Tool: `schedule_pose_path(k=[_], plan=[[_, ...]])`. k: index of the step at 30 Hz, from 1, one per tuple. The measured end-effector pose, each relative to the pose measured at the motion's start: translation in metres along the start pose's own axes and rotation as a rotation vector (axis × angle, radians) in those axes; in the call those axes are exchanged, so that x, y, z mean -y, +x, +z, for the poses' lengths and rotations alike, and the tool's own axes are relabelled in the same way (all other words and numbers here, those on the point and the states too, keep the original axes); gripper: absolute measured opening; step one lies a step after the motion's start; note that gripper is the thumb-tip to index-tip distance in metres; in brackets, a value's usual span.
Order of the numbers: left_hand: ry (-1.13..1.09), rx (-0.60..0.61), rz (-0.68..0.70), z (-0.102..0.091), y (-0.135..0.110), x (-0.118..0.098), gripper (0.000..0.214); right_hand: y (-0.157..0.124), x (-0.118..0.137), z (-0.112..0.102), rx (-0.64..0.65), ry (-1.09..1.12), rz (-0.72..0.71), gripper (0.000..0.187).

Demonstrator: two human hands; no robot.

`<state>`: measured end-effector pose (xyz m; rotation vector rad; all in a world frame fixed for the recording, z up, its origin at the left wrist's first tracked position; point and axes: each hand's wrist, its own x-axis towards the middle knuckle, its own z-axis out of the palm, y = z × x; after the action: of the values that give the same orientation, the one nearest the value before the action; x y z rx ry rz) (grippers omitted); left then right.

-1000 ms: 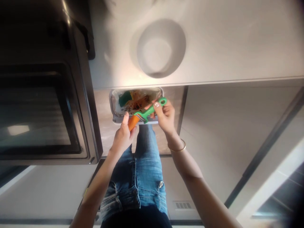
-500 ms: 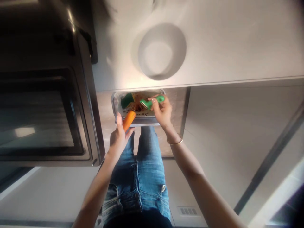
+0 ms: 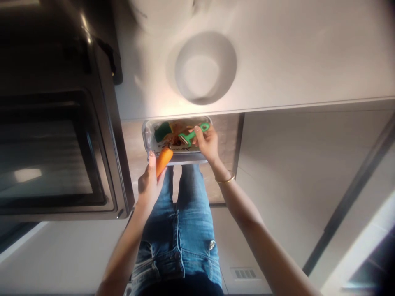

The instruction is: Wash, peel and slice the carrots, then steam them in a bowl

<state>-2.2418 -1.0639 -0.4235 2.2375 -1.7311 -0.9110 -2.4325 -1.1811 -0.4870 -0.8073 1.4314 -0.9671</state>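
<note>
My left hand is wrapped round an orange carrot, whose stem end points up and away from me. To its right, my right hand grips a green peeler by the handle, its blade angled down and left. A small gap separates the blade from the carrot. Below both hands is a lined bin with scraps and a dark green and yellow item inside. My palms and some fingers are partly hidden.
A white bowl stands on the white counter above the bin. On the left is a dark oven-like appliance with a glass door. Light cabinet fronts fill the right side.
My left hand and the carrot have shifted slightly left and down. The peeler has tilted, its blade now a little lower and apart from the carrot. The view has moved slightly.
</note>
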Motion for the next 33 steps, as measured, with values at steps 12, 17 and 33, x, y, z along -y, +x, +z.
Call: schedule_pose_path(k=[12, 17, 33], plan=[[0.011, -0.041, 0.042, 0.009, 0.002, -0.005, 0.086, -0.018, 0.012, 0.017, 0.169, 0.098, 0.05, 0.043], [0.034, -0.064, 0.047, 0.004, -0.002, -0.001, 0.085, 0.003, -0.011, -0.001, -0.032, -0.011, 0.0, 0.043], [-0.012, -0.034, -0.096, 0.005, 0.002, -0.004, 0.087, -0.004, -0.015, 0.006, -0.062, 0.023, 0.072, 0.047]])
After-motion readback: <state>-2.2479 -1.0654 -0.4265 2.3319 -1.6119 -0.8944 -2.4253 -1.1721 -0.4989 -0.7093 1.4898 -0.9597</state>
